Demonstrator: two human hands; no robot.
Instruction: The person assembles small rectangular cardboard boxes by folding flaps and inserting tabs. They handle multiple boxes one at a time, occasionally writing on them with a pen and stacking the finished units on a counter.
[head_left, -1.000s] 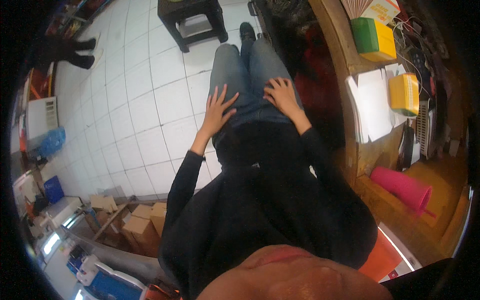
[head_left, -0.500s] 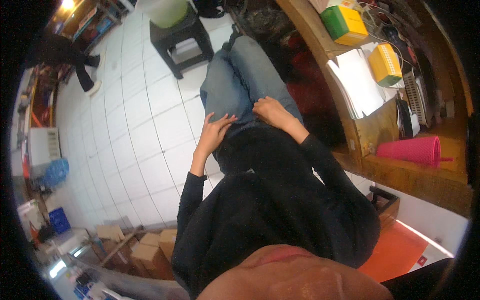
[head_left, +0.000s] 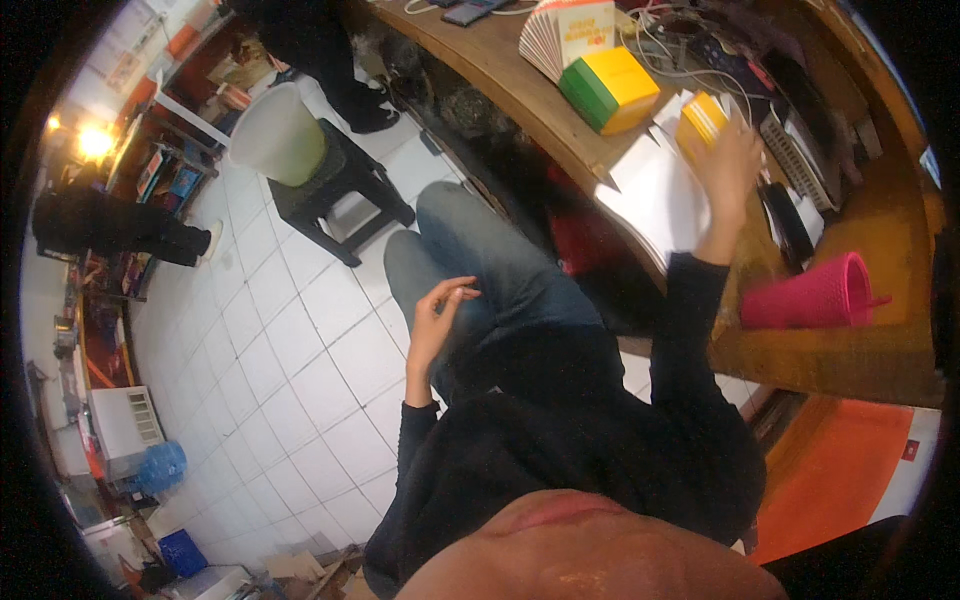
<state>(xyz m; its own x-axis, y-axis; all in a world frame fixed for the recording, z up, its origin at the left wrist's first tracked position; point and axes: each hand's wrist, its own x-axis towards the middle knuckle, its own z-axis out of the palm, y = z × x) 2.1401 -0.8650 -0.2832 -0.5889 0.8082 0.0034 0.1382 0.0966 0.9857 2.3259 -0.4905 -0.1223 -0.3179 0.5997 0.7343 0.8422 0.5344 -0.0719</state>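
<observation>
My right hand (head_left: 727, 180) reaches over the desk and is closed around a small yellow box (head_left: 699, 122) with white markings; its fingers hide the box's right side. Under and beside that box lies a stack of white paper (head_left: 655, 200). A larger green and yellow box (head_left: 609, 90) sits just to the left, apart from the hand. Above my jeans-covered thigh (head_left: 510, 270), my left hand (head_left: 438, 312) is held with loosely bent fingers and nothing in it.
The wooden desk (head_left: 530, 105) also carries a fanned booklet (head_left: 570, 38), cables, a grey basket (head_left: 800, 160) and a pink tumbler (head_left: 808, 295). A dark stool (head_left: 340, 195) holds a translucent bucket (head_left: 278, 135). Two people's dark-clothed legs show at the far left and top.
My right hand has left my lap and moved right, onto the small yellow box on the desk. My left hand stays near my thigh. The view has turned.
</observation>
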